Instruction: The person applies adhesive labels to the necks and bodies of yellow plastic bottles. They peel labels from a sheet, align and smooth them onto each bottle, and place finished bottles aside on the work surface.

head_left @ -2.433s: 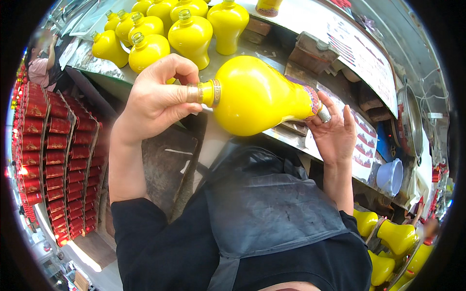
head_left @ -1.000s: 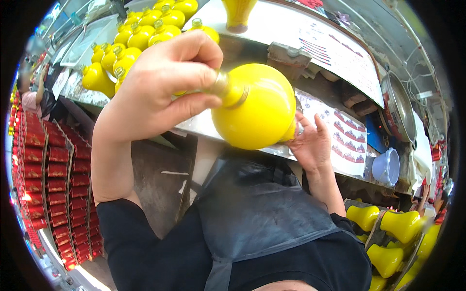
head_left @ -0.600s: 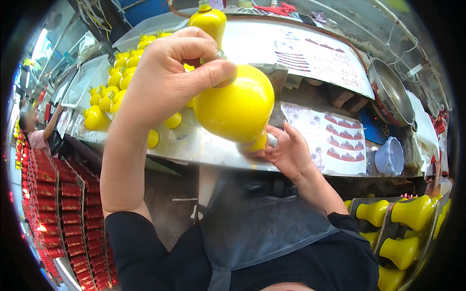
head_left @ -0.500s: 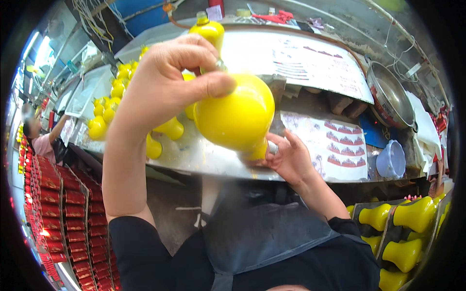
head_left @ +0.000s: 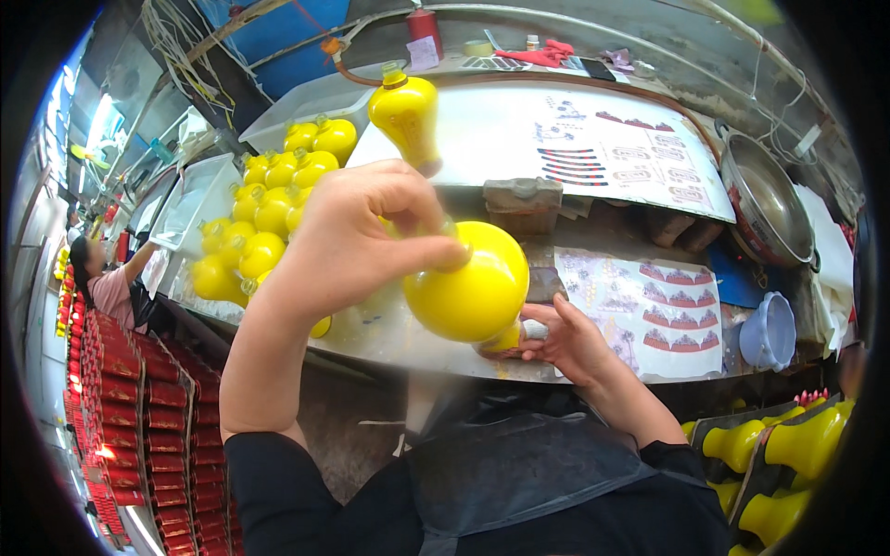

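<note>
I held a yellow bottle tilted over the front of the bench.
My left hand pinched its neck; my right hand was at its foot, how firmly I couldn't tell. It seemed a positioning step, the next move calling for steady support.

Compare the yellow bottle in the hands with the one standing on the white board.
Held bottle: neck partly covered by the left hand; standing bottle: neck exposed, nothing gripping it.
Held bottle is nearer the camera and looks wider; standing bottle is farther back, on the white board.
Both: glossy yellow, broad-shouldered.
</note>
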{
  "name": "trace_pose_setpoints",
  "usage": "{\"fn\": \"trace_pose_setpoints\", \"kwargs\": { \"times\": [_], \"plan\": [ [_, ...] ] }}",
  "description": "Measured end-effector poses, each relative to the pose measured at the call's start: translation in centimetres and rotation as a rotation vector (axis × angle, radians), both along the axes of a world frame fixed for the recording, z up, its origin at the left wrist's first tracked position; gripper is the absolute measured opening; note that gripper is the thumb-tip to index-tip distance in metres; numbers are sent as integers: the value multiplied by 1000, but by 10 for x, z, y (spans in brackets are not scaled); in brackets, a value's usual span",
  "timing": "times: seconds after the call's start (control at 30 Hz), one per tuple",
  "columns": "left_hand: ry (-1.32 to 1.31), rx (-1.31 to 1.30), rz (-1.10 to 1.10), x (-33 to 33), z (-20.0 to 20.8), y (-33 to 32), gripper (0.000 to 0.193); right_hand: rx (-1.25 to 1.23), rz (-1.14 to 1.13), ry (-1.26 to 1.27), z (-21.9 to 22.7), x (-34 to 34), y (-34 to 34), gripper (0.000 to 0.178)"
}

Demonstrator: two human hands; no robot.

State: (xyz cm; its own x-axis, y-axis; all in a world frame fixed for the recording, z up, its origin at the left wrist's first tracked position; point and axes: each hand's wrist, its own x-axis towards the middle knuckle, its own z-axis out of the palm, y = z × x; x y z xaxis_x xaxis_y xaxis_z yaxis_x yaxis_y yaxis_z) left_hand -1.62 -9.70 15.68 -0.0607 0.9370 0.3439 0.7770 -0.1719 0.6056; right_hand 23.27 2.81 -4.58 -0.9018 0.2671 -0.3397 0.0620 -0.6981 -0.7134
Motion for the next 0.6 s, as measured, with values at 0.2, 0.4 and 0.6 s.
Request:
{"fn": "trace_pose_setpoints", "kwargs": {
  "times": [0.2,0.4,0.6],
  "plan": [
    [-136,-22,99,0,-10,5,13,46,1,12,-9,-3,6,70],
    [-541,19,146,-9,-38,17,10,-80,-65,-2,-13,0,7,66],
    [-793,-18,244,-13,-58,28,11,-64,-108,36,-9,7,6,69]
  ]
}}
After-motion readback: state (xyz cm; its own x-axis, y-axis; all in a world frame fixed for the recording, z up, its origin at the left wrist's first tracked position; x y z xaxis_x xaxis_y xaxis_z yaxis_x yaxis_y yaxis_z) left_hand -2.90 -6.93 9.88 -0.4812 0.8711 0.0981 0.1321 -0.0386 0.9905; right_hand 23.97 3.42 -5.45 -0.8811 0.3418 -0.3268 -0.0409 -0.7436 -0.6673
